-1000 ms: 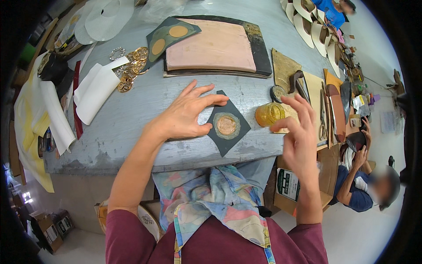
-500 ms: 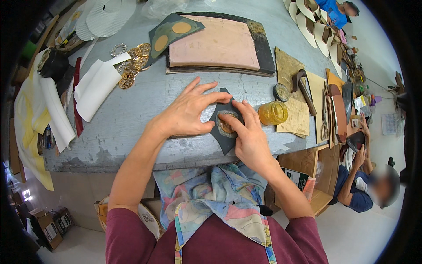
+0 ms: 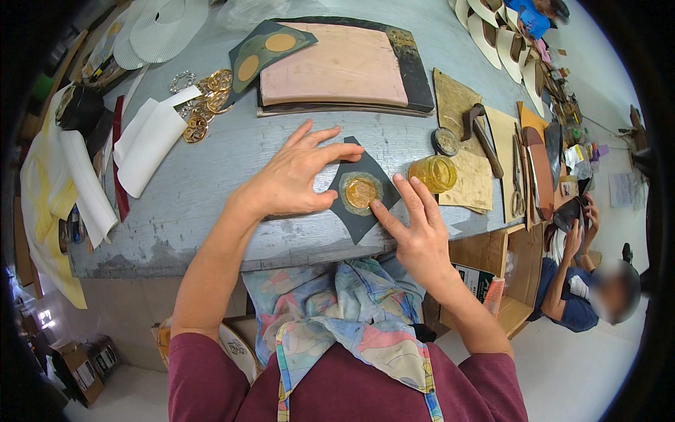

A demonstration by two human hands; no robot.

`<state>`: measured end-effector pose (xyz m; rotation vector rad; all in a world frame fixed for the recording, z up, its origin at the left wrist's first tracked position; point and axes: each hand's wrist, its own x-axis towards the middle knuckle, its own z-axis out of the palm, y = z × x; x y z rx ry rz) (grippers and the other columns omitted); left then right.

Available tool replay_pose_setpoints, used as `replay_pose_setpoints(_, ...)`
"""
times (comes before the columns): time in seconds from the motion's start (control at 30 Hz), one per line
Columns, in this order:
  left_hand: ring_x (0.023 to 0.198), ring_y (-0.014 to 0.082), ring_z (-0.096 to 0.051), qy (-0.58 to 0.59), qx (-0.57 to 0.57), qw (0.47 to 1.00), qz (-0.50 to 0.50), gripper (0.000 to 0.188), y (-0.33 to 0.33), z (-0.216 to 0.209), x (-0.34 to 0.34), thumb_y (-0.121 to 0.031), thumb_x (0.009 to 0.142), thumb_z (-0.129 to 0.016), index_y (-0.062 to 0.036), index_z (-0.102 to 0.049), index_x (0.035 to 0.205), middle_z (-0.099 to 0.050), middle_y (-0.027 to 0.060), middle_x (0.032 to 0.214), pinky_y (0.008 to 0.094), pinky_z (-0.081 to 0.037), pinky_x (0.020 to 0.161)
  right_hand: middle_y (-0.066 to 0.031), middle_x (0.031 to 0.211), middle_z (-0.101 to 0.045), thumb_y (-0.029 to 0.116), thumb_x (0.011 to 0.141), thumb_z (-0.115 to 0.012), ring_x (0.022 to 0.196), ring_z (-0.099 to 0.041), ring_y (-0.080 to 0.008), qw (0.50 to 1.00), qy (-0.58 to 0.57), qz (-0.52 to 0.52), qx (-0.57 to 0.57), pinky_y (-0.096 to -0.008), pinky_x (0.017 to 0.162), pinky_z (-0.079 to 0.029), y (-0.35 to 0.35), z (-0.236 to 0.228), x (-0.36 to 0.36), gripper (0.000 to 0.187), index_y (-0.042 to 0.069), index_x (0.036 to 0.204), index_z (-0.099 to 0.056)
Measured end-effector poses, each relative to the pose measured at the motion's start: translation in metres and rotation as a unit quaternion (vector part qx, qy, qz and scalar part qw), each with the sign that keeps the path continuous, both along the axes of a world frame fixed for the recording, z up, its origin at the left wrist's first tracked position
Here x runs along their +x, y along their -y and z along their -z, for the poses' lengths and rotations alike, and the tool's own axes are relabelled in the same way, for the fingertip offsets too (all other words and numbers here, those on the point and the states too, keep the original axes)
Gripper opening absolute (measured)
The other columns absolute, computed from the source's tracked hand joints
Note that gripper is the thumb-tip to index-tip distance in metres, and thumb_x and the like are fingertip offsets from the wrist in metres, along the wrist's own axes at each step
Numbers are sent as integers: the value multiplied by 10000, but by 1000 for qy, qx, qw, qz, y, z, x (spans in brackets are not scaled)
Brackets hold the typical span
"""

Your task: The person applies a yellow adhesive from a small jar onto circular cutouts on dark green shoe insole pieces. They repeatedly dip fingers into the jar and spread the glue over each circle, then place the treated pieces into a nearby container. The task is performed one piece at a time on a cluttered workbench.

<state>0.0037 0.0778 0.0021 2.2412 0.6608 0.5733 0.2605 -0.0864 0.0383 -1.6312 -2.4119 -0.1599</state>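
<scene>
A dark grey-green, pointed flat piece lies on the bench, with a round golden disc ringed by a glistening, yellowish band in its middle. My left hand has its fingers spread; thumb and forefinger rest at the piece's left and upper edges, holding nothing between them. On the other side, my right hand is open, its thumb tip by the disc's lower right rim and its fingers stretched toward the piece's right corner. Just beyond those fingers stands an open glass jar of amber stuff.
Behind are a pink slab and a dark piece with two tan circles. Gold rings and white rolled sheets lie left. At right are a hammer, a round lid and shears. Another person works at far right.
My right hand has drawn back to the right from the disc and its fingers have spread, uncovering the disc. My left hand stays by the dark piece's edge. The whole view has shifted slightly.
</scene>
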Motion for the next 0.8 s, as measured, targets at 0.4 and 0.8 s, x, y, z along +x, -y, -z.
replay_pose_setpoints(0.4, 1646, 377, -428, -8, 0, 1000, 2, 815, 0, -1, -1, -162, 772, -812, -158, -637, 1568, -724, 46, 1538, 649, -145, 1415, -197, 1634, -559, 32, 828, -725, 1470, -538, -426, 1000, -23, 1, -7, -513, 1156, -522, -1, 0, -27, 510, 171, 1305, -840)
replay_pose_setpoints(0.8, 1651, 377, -423, -11, -3, 1000, 4, 821, 0, 0, -1, -167, 768, -831, -158, -645, 1567, -711, 37, 1559, 655, -131, 1413, -202, 1679, -509, 51, 853, -724, 1452, -543, -420, 1000, 20, 16, 3, -500, 1120, -492, -13, -4, -28, 521, 147, 1360, -802)
